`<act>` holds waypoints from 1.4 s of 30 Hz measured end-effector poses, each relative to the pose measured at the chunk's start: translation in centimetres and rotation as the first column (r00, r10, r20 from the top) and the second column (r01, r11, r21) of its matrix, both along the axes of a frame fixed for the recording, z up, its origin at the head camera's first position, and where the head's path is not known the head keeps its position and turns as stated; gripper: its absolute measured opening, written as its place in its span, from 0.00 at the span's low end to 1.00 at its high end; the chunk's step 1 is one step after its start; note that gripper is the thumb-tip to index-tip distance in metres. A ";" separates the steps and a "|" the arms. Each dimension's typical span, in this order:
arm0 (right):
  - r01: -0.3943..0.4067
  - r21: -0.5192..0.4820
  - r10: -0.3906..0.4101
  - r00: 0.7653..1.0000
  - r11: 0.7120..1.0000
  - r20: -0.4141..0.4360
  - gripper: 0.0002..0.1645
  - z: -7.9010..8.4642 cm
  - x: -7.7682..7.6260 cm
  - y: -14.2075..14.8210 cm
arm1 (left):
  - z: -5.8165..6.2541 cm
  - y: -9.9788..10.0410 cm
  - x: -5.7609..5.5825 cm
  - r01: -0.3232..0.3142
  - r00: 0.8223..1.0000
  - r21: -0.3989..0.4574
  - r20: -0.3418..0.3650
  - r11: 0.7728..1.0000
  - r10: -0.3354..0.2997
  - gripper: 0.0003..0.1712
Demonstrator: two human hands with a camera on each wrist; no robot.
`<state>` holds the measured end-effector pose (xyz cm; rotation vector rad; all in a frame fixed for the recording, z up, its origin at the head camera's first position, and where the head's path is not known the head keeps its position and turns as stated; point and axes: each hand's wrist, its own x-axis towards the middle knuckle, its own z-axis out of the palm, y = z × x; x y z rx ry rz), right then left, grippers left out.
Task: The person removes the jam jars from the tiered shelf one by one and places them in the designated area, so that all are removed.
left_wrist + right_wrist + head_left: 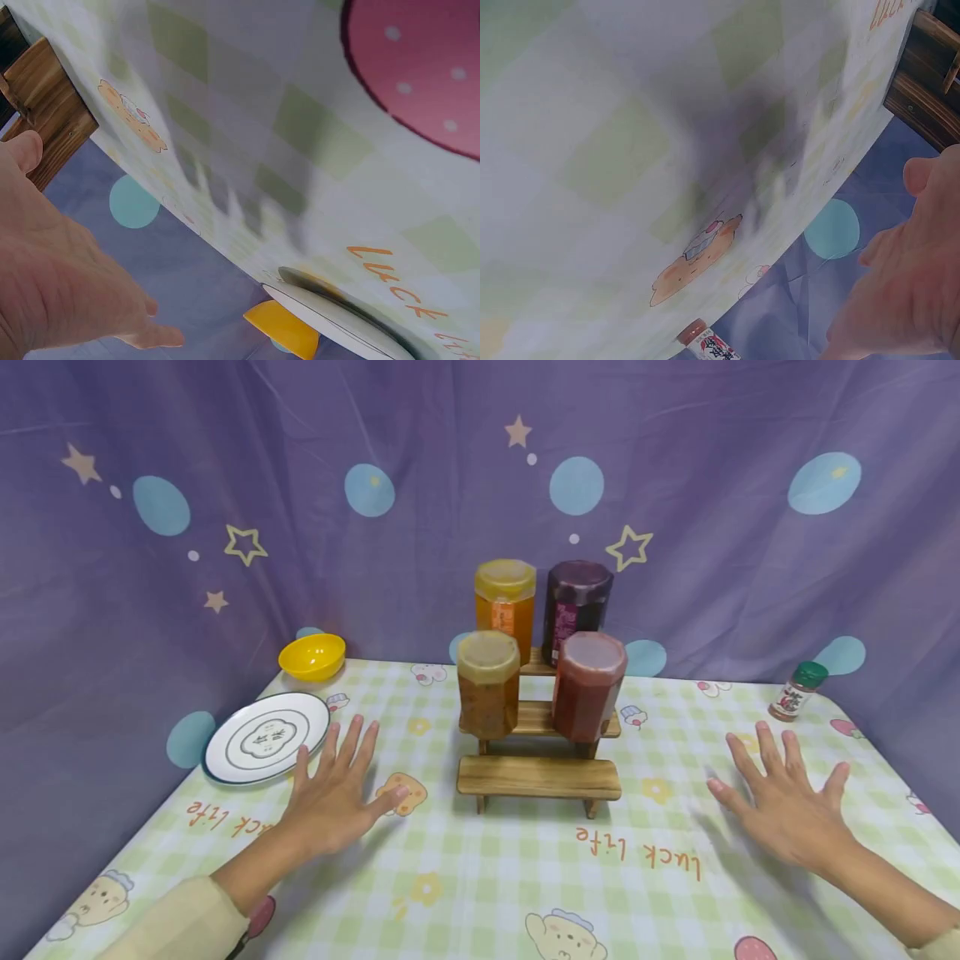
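My left hand (330,802) hovers palm down over the cloth with its fingers spread, holding nothing; the white plate (232,752) is nearest to it. On the other side my right hand (795,810) is spread the same way, its shadow on the cloth below. A small spice bottle (793,693) with a green cap stands beyond it. Between the hands is a stepped wooden rack (538,777). Its middle step bears a brownish jar (488,693) and a red jar (588,689). Behind them stand an orange-yellow jar (504,602) and a dark purple jar (576,610).
A yellow bowl (312,658) sits at the back left corner, behind the plate. The table wears a green checked cloth (495,877) with printed cartoons. A purple curtain (420,435) hangs close behind the table and along its left side.
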<state>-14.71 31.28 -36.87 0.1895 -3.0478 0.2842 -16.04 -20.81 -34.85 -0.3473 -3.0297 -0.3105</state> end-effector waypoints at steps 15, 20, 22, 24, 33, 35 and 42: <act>-0.005 -0.167 -0.032 0.974 0.986 -0.223 0.46 4.0 -1.4 -0.8 | -0.6 1.5 -0.6 -0.003 1.000 0.153 0.009 0.988 0.002 0.58; -0.036 -0.222 -0.028 0.960 0.974 -0.278 0.45 5.1 -2.1 -1.6 | -0.7 2.4 -0.6 -0.010 1.000 0.271 -0.001 0.962 0.011 0.58; -0.058 -0.237 -0.017 0.953 0.970 -0.302 0.44 5.3 -2.4 -1.9 | -0.7 2.6 -0.6 -0.011 1.000 0.302 0.012 0.953 0.008 0.57; -0.077 -0.251 -0.008 0.947 0.965 -0.322 0.43 5.4 -2.6 -2.3 | -0.7 2.8 -0.7 -0.010 1.000 0.321 0.020 0.947 0.003 0.55; -0.138 -0.404 0.033 0.966 0.904 -0.256 0.40 7.8 -3.5 -4.3 | -1.0 3.9 -0.7 0.016 0.999 0.384 0.031 0.923 -0.031 0.50; -0.130 -0.427 0.031 0.972 0.895 -0.232 0.40 8.5 -3.8 -4.9 | -1.1 4.2 -0.6 0.018 0.998 0.402 0.047 0.915 -0.040 0.50; -0.135 -0.522 0.044 0.982 0.842 -0.183 0.42 11.0 -4.9 -6.5 | -1.1 5.1 -0.5 0.018 0.991 0.480 0.107 0.877 -0.079 0.51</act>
